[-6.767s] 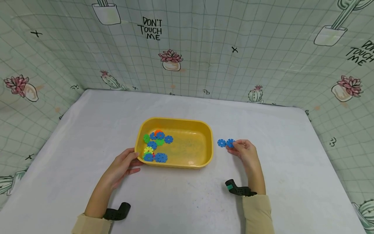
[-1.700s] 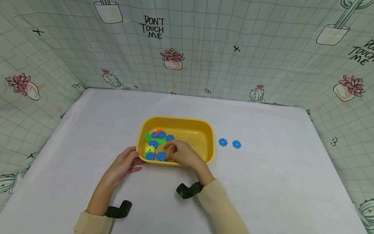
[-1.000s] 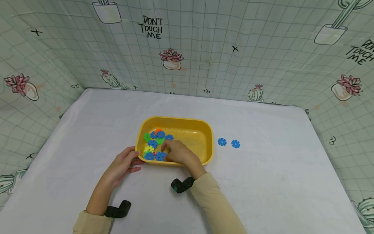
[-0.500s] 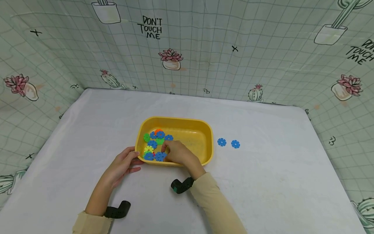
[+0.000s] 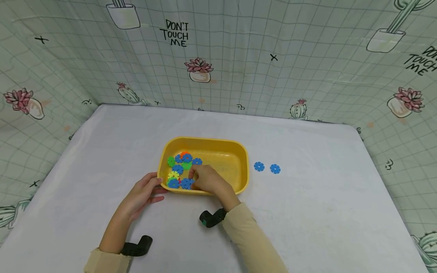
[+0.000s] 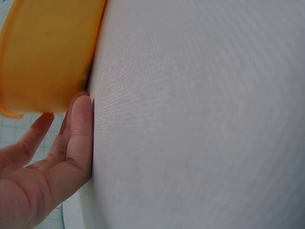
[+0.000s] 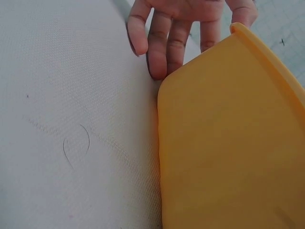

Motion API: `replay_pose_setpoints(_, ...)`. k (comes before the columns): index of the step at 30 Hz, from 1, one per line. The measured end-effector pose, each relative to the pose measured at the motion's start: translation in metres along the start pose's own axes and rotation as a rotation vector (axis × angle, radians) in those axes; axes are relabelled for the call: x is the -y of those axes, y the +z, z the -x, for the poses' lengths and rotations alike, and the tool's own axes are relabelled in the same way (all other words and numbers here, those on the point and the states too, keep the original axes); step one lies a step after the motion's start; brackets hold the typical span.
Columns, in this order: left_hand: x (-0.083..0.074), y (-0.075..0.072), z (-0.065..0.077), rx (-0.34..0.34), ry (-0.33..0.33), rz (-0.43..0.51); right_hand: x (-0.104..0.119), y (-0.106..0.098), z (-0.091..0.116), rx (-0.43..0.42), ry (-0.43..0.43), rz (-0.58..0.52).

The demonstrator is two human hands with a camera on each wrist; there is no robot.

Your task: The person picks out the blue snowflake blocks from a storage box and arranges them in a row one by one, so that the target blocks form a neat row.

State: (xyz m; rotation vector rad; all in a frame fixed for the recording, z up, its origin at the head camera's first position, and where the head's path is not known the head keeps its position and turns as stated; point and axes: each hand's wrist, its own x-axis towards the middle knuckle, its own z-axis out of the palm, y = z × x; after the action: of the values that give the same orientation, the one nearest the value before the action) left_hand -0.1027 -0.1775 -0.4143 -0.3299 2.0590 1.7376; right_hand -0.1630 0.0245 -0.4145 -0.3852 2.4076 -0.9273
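Observation:
My left hand (image 5: pixel 145 191) holds the near left corner of the yellow tray (image 5: pixel 225 140), thumb at the rim and the other fingers low along the outer wall. In the left wrist view, its fingers (image 6: pixel 81 126) lie against the tray's base, close to the tabletop. Inside the tray, my right hand (image 5: pixel 209 180) has curled fingers at the edge of overlapping blue snowflake discs (image 5: pixel 186 183). I cannot tell whether a disc is pinched. More notched discs lie on the left side: blue (image 5: pixel 177 169), green (image 5: pixel 171 161), yellow (image 5: pixel 173 175) and orange (image 5: pixel 184 153).
Two separate blue snowflake discs (image 5: pixel 259 166) lie on the white tabletop (image 5: pixel 324 189) just right of the tray. A cactus-print cloth (image 5: pixel 239 57) rises behind the table and along its sides. Each wrist wears a black camera band (image 5: pixel 138 247).
My right hand has let go of a blue disc right of the tray, leaving two apart there, and moved left into the tray. It has kept nearly still lately. My left hand stays put.

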Motion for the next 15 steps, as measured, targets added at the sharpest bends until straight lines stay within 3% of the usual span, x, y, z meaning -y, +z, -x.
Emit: replay_pose_setpoints(15, -0.0002, 0.0001, 0.0006, -0.001, 0.001, 0.001, -0.0006, -0.0002, 0.0007, -0.030, -0.018, -0.006)
